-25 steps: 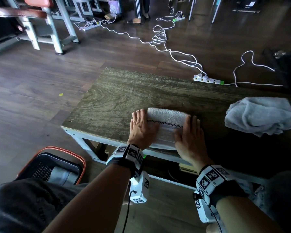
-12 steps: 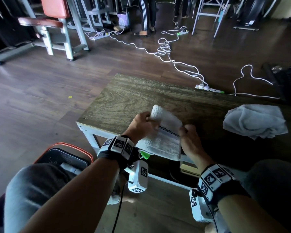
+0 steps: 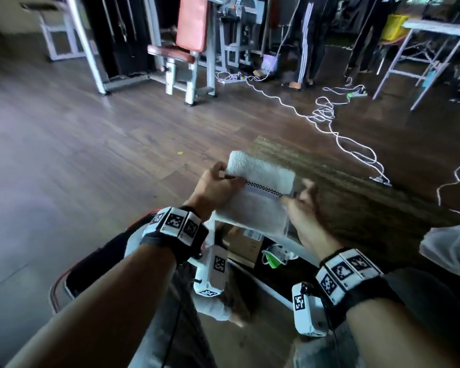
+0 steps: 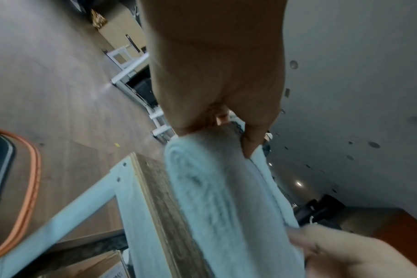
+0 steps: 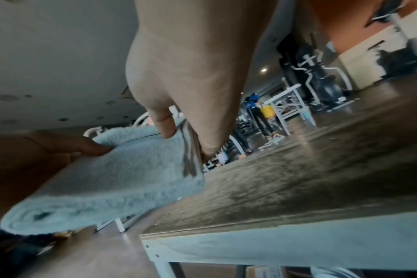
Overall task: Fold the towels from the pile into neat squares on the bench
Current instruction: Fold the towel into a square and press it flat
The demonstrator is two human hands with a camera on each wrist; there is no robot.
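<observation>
A folded white towel (image 3: 258,197) with a black checked stripe is held up over the near left corner of the wooden bench (image 3: 361,197). My left hand (image 3: 223,179) grips its left edge, thumb on top. My right hand (image 3: 292,195) pinches the right edge by the stripe. In the left wrist view the towel (image 4: 214,188) hangs from my left hand (image 4: 240,135) beside the bench edge (image 4: 160,197). In the right wrist view the thumb and fingers of my right hand (image 5: 181,143) clamp the towel (image 5: 119,178). The towel pile (image 3: 452,251) lies at the bench's right.
A dark basket with an orange rim (image 3: 61,285) sits on the floor at my lower left, behind my left arm. White cables (image 3: 329,120) and a power strip lie on the floor beyond the bench. Gym machines (image 3: 186,49) and people's legs stand farther back.
A second ago both hands pressed flat on the towel lying on the bench. They have since taken its side edges and lifted it toward the left front corner.
</observation>
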